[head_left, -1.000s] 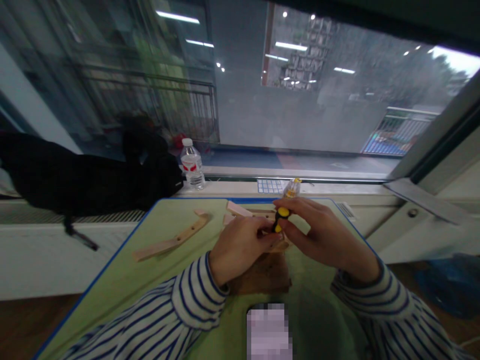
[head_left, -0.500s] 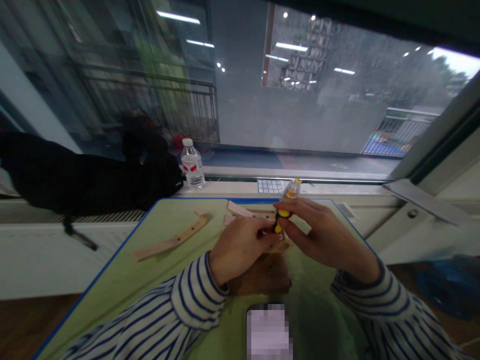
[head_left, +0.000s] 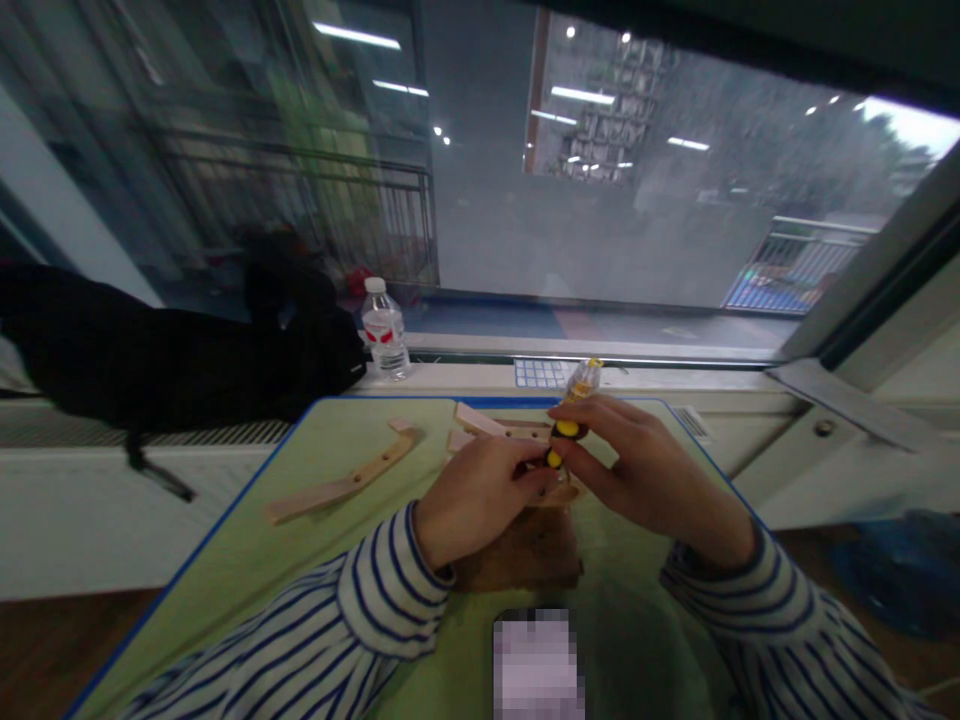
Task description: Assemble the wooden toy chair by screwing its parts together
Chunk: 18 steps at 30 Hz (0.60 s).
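Observation:
My right hand (head_left: 652, 465) grips a short yellow-and-black screwdriver (head_left: 568, 428) between thumb and fingers, held roughly upright. Close beside it, my left hand (head_left: 480, 490) is closed in a pinch at the screwdriver's lower end. What its fingertips hold is hidden. Below the tool lies a pale wooden piece (head_left: 562, 495), partly covered by my left fingers. It rests over a brown wooden block (head_left: 536, 565). Behind my left hand, another light wooden part (head_left: 480, 420) shows, with dark holes near it.
On the green table (head_left: 300, 590), a curved wooden piece (head_left: 364, 475) lies left and a phone (head_left: 536, 665) in front. A water bottle (head_left: 386, 335) and a second clear bottle (head_left: 583, 380) stand toward the window. A black bag (head_left: 225, 355) rests at left.
The screwdriver handle has turned slightly in my right fingers. Both hands stay in almost the same place, and the wooden pieces have not visibly moved.

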Motion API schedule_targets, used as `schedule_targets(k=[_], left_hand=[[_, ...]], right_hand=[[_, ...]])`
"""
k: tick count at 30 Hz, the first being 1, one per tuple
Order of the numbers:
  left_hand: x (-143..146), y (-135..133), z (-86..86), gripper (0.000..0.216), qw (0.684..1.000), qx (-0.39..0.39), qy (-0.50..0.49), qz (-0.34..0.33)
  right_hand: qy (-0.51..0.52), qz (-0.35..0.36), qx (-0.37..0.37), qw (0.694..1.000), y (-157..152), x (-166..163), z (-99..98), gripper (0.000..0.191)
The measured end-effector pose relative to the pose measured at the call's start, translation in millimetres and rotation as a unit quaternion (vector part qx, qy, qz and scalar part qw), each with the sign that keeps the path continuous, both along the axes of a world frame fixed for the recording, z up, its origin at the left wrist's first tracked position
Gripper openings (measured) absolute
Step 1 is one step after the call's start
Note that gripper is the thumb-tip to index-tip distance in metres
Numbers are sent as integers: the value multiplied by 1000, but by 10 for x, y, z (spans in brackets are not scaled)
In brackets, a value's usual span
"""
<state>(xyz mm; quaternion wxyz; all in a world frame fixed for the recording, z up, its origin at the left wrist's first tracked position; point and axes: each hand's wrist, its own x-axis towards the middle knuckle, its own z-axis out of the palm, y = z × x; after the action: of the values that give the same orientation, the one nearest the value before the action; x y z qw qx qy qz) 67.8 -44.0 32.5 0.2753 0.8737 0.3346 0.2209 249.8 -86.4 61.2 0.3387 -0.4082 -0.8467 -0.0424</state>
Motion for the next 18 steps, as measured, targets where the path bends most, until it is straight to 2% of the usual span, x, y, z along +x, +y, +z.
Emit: schedule_targets(k=[14, 18], left_hand=[[-10, 8, -29, 19, 1000, -12, -21, -8], [-7, 1, -28, 20, 1000, -20, -21, 10]], right_hand=[[1, -3, -8, 1000, 4, 6, -12, 21], [-3, -4, -9, 1000, 0, 4, -2, 21]])
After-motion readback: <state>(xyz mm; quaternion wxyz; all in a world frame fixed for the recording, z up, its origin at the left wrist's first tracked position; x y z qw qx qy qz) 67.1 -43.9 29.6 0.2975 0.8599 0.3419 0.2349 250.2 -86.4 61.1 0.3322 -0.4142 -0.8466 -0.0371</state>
